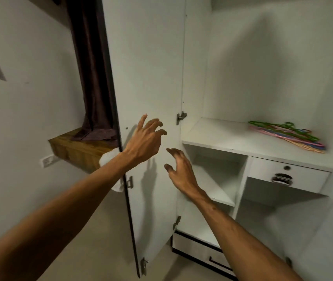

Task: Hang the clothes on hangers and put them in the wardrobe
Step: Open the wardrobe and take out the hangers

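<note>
Wardrobe (263, 67) open, left hand (147, 138) in front of wardrobe door (151, 67), fingers spread, loosely curled, holding nothing, right hand (178, 169) at wardrobe hinge edge, likewise empty, coloured hangers (287, 134) stacked flat on wardrobe shelf (222, 138)

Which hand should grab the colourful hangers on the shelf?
Probably the right hand: it is empty and nearer the hangers on the shelf. The left hand hovers by the door, farther off.
</note>
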